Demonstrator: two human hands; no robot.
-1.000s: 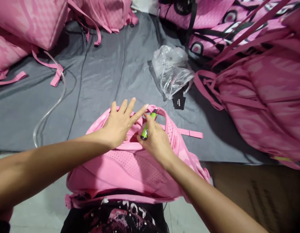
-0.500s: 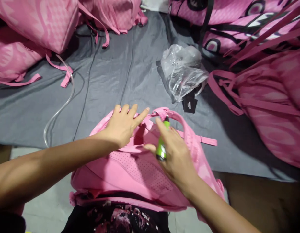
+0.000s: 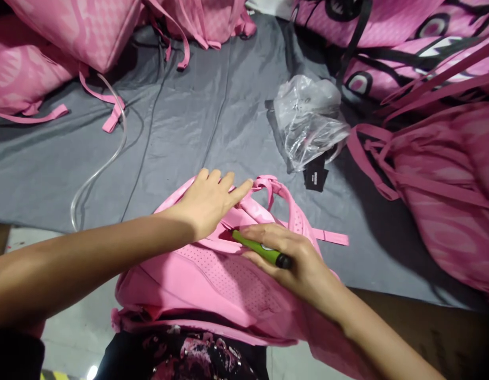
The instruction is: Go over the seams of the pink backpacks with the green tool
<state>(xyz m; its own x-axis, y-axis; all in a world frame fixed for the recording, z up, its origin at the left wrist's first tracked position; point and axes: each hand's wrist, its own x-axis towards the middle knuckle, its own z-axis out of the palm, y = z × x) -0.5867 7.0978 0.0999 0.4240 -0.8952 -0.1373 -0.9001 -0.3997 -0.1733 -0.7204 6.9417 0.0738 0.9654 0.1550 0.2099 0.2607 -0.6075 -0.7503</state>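
A pink backpack (image 3: 224, 279) leans at the table's front edge against my body, its perforated back panel facing me. My left hand (image 3: 213, 203) lies over the bag's top edge, fingers stretched out and slightly apart, pressing the fabric. Closed in my right hand (image 3: 284, 248) is a green pen-like tool (image 3: 262, 249) with a black end. Its black end points toward my wrist, and its other end reaches into a fold or opening below the top edge, where the tip is hidden. The bag's carry loop (image 3: 286, 198) stands up just beyond my right hand.
A grey cloth (image 3: 181, 126) covers the table. On it lie a crumpled clear plastic bag (image 3: 310, 121) with a black tag (image 3: 316, 179), and a clear tube (image 3: 105, 163). Pink backpacks (image 3: 446, 174) are piled right, more pink bags (image 3: 82, 31) left.
My right hand has turned the green tool from upright to nearly level and brought its far end down to the bag's fold. My left hand stays on the top edge.
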